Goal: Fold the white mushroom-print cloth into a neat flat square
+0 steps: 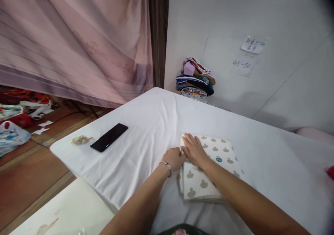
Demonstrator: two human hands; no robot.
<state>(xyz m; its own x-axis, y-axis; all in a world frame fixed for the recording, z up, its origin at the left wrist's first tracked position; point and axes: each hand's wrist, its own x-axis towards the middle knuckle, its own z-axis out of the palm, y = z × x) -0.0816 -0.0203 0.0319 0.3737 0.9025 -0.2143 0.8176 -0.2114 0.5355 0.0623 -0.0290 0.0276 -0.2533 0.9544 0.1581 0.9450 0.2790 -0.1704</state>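
A white cloth with grey printed figures and one blue one, the folded cloth (216, 151), lies as a thick flat bundle on the white-covered table. My left hand (174, 157), with a bracelet on its wrist, is closed at the cloth's left edge; its fingertips are partly hidden. Just beside it, touching or nearly so, my right hand (193, 150) lies flat on the upper left part of the bundle, fingers stretched out. My right forearm crosses over the cloth and covers part of its print.
On the white sheet (141, 123) lie a black phone (109, 137) and a beige hair tie-like bundle (80, 140). Folded clothes (196, 78) are stacked by the wall at the back. A pink curtain (78, 37) hangs at left, above bags on the floor.
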